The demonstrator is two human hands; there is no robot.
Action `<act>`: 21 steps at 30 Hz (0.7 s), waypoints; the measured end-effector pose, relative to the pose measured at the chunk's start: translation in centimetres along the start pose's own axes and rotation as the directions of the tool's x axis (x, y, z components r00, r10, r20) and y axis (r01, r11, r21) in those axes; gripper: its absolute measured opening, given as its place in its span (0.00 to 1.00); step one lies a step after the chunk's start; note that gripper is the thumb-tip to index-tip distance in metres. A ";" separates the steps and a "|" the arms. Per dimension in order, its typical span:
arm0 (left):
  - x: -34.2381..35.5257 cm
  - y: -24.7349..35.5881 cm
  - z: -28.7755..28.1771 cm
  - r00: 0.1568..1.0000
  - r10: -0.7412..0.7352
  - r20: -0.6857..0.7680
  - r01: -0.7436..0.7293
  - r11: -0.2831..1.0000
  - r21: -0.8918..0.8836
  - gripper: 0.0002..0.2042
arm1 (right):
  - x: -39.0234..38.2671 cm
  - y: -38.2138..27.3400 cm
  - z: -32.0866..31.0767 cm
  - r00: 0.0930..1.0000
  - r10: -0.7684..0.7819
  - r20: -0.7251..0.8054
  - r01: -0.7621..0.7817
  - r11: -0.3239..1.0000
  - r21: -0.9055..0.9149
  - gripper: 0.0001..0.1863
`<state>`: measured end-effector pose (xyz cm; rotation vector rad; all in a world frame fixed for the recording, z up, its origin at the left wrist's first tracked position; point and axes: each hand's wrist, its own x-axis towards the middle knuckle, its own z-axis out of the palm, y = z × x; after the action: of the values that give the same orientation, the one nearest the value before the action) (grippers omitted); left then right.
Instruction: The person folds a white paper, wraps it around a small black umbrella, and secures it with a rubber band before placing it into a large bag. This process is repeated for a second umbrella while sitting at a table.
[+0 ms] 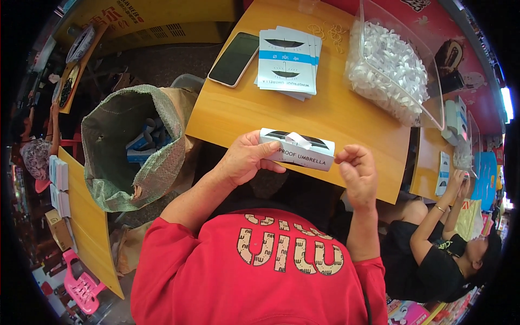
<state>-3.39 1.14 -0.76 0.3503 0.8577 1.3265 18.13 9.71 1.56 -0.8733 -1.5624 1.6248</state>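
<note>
A long white box (303, 153) with an umbrella picture is held just above the near edge of the wooden table (325, 114). My left hand (246, 157) grips its left end. My right hand (357, 170) pinches its right end with thumb and fingers. A small white ribbon piece (298, 140) lies on top of the box. Farther back on the table lies a stack of flat white and blue cartons (287, 59).
A dark phone (234, 58) lies left of the stack. A clear bin (392, 65) full of white ribbon pieces stands at the right, rubber bands (330, 32) behind it. A green woven sack (135, 146) with boxes inside stands at my left. Another person (444, 238) works at the right.
</note>
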 end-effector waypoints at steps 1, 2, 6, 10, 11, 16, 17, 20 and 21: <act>0.0 0.0 0.1 1.000 0.006 0.004 -0.006 1.000 -0.004 0.14 | -0.2 0.3 0.6 1.000 -0.012 0.003 0.012 1.000 0.016 0.20; -0.1 -0.1 0.3 1.000 0.011 0.001 -0.011 1.000 -0.005 0.14 | -0.2 0.3 1.1 1.000 -0.017 -0.009 0.017 1.000 0.000 0.23; -0.2 -0.5 0.6 1.000 0.008 0.015 -0.008 1.000 0.002 0.13 | 0.1 0.4 1.8 0.999 -0.015 -0.029 0.015 0.999 -0.030 0.24; -0.2 -0.6 0.8 1.000 0.016 0.018 -0.017 1.000 0.015 0.13 | 0.2 0.3 2.0 0.999 0.014 -0.048 -0.013 1.000 0.020 0.22; -0.2 -0.6 0.8 1.000 0.016 0.018 -0.017 1.000 0.014 0.13 | 0.2 0.3 2.0 0.999 0.006 -0.051 -0.004 1.000 0.025 0.22; -0.3 -0.4 1.2 1.000 0.011 0.016 -0.012 1.000 0.020 0.13 | 0.2 0.1 1.9 0.998 0.013 -0.054 -0.012 1.000 0.020 0.21; -0.3 -0.4 1.2 1.000 0.011 0.015 -0.011 1.000 0.020 0.13 | 0.2 0.0 1.9 0.998 0.019 -0.058 -0.017 0.999 0.030 0.20; -0.4 -0.5 1.2 0.999 0.017 0.034 -0.018 0.999 0.046 0.12 | 0.2 -0.1 2.1 0.998 0.024 -0.066 -0.020 0.999 0.051 0.19; -0.4 -0.6 1.1 0.999 0.021 0.035 -0.023 0.999 0.049 0.12 | 0.2 -0.1 2.1 0.997 0.022 -0.070 -0.017 0.998 0.060 0.18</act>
<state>-2.18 0.87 -0.25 0.4210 0.8610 1.3181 16.25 8.75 1.74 -0.9069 -1.4540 1.6284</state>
